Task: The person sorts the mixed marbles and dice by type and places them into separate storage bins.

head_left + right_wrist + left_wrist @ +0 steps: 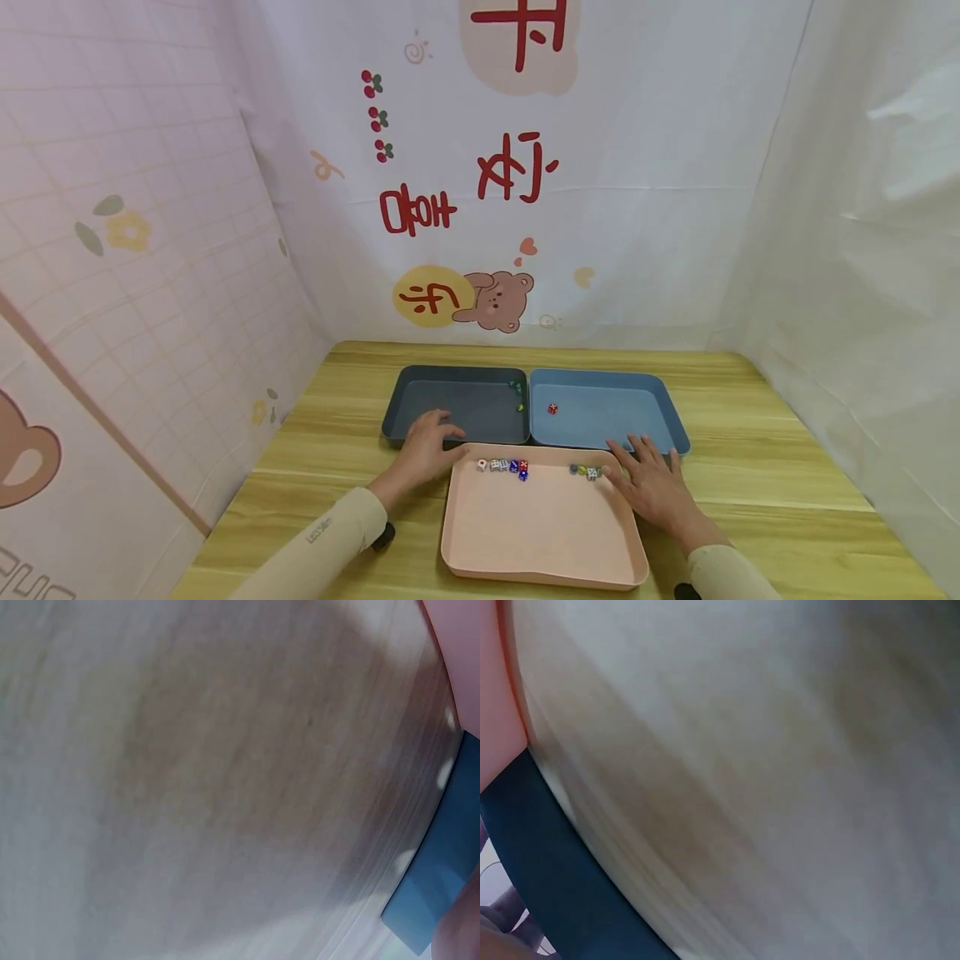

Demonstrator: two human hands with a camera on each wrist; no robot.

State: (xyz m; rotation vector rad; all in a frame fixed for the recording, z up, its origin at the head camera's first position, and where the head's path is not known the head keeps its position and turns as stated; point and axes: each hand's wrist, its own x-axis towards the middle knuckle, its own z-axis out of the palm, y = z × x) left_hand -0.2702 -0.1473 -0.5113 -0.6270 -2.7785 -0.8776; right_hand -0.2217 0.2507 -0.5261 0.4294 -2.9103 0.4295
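My left hand point(429, 446) reaches over the front edge of the dark grey-blue tray point(442, 367), with loosely bent fingers and nothing between them. Its thumb is at the left back corner of the pink tray point(543, 533). Spread out, my right hand point(656, 487) has its fingers at the front rim of the light blue tray point(615, 400) and its thumb beside a white die point(592, 473) in the pink tray. Next to that die lie small round yellow and blue-grey pieces. Several white, blue and red dice point(523, 465) line the pink tray's back left.
Small green pieces point(518, 388) lie at the right end of the dark tray. One red die point(552, 408) sits in the light blue tray. All three trays adjoin on a wooden table point(772, 483), with printed cloth point(637, 250) hanging behind and at both sides.
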